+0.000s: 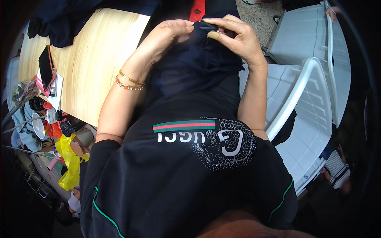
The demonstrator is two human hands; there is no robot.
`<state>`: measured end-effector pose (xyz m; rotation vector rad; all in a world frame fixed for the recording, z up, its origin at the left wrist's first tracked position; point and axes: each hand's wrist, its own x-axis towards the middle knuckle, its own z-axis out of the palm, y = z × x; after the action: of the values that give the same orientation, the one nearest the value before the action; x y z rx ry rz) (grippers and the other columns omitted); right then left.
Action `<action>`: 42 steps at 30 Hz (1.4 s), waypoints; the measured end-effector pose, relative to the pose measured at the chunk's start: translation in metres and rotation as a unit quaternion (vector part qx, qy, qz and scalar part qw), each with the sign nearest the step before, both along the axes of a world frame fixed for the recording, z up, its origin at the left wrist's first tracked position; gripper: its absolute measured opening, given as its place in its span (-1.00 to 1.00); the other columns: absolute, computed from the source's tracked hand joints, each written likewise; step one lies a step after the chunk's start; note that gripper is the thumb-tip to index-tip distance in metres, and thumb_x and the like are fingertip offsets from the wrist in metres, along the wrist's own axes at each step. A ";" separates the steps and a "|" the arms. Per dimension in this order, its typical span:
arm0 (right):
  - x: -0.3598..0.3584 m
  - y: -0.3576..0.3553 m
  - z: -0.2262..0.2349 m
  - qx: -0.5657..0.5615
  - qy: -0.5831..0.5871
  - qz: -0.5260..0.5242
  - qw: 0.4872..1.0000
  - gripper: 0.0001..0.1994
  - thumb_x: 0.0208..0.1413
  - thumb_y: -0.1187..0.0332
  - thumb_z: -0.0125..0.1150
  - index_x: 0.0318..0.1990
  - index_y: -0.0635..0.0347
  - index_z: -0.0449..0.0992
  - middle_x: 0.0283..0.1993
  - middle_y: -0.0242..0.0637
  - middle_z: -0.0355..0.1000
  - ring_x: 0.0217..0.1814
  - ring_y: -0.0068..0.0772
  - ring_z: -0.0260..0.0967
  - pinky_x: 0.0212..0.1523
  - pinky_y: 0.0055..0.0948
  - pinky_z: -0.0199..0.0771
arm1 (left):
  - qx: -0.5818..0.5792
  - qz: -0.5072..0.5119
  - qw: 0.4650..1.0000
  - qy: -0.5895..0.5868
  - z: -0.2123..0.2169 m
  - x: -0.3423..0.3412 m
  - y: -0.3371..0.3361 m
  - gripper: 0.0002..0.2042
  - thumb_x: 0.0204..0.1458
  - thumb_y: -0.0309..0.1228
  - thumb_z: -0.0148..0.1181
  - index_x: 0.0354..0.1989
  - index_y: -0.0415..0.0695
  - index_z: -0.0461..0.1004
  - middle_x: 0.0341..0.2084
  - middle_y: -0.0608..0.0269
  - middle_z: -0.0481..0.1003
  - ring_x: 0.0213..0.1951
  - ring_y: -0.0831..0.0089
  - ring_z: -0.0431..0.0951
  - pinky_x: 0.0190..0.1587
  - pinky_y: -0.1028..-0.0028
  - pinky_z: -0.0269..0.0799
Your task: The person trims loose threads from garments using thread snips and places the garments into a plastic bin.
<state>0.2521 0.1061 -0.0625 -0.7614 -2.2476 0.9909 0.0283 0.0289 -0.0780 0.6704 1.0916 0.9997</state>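
**Crowded left, pale right**

At left, a wood-grain tabletop [99,51], with a smartphone [46,67] in a red case over white paper [59,88] near the edge. Just past that edge, a yellow plastic bag [66,160] near light-blue cloth [25,127]. At right, a white plastic armchair [315,117]; beyond, another plastic chair [297,43].
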 end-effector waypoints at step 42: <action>0.057 0.013 0.054 0.036 0.149 -0.242 0.958 -0.65 0.02 0.46 0.41 0.02 0.19 0.61 -0.36 -0.46 0.37 -0.33 -0.62 0.26 -0.29 -0.59 0.27 | 0.138 -0.219 0.892 0.372 0.171 -0.022 0.053 -0.73 0.15 -0.24 0.25 -0.29 -0.25 0.52 -0.58 0.33 0.47 -0.57 0.49 0.47 -0.52 0.53 0.43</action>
<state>0.3095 0.1189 -0.0087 -0.9934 -1.7119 0.7247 0.0065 0.0818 0.0928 1.5425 1.3689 0.4943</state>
